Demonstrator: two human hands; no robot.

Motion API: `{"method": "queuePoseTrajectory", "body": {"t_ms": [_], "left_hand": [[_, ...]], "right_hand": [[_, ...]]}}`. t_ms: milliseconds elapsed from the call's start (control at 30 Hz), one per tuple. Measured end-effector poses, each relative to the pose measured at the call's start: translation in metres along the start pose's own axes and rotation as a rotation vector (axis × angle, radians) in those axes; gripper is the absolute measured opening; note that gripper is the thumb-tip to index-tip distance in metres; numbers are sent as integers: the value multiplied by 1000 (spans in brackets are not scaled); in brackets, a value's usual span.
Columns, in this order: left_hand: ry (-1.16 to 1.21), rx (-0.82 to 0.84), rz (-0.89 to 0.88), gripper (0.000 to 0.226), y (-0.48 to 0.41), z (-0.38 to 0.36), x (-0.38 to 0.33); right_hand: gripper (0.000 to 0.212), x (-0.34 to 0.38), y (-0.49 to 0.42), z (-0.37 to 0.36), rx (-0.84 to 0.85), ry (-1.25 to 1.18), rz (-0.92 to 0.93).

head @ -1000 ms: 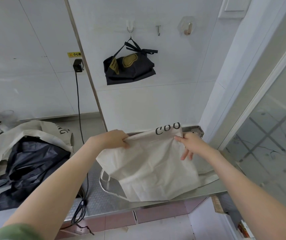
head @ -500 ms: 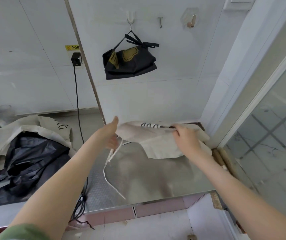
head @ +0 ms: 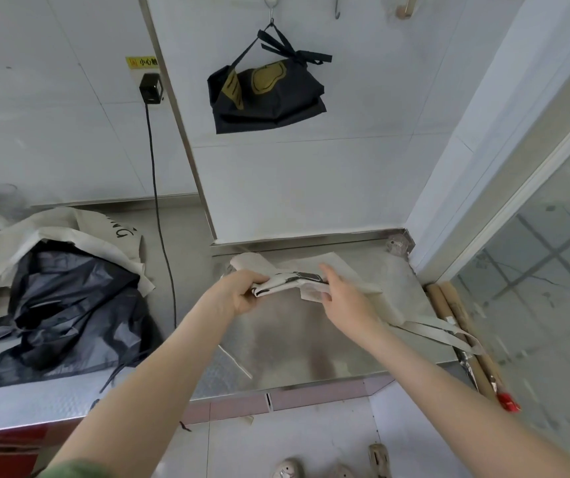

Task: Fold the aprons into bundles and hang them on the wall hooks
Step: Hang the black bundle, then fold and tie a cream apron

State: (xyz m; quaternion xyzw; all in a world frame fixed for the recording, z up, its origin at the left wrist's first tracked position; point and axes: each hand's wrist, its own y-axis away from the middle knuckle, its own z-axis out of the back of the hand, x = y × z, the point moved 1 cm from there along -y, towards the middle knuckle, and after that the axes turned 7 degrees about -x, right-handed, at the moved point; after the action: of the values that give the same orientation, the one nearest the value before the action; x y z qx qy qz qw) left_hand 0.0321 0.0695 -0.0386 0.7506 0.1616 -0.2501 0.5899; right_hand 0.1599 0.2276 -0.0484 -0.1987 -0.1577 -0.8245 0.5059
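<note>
four aprons (head: 266, 94) (head: 287, 270) (head: 66, 305) (head: 52, 232), three hooks (head: 270, 1) (head: 337, 10) (head: 403, 8), two hands (head: 235, 294) (head: 344, 296).

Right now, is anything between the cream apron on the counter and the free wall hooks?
Nothing visible. The cream apron, gripped by the left hand with the right hand on it, lies on the counter under bare wall. The metal hook and tan hook are free; the white hook holds the black bundle.

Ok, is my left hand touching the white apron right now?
Touching. The head view shows the left hand gripping the bunched end of the white apron, with no gap between them.
</note>
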Motion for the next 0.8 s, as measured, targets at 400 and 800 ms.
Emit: {"method": "queuePoseTrajectory", "body": {"t_ms": [400, 800], "left_hand": [[-404, 32, -111, 26, -3, 49, -32], [-1301, -667, -172, 91, -49, 85, 37]], "right_hand": [[54, -67, 3, -3, -237, -148, 31], [63, -91, 35, -75, 319, -563, -396]]}}
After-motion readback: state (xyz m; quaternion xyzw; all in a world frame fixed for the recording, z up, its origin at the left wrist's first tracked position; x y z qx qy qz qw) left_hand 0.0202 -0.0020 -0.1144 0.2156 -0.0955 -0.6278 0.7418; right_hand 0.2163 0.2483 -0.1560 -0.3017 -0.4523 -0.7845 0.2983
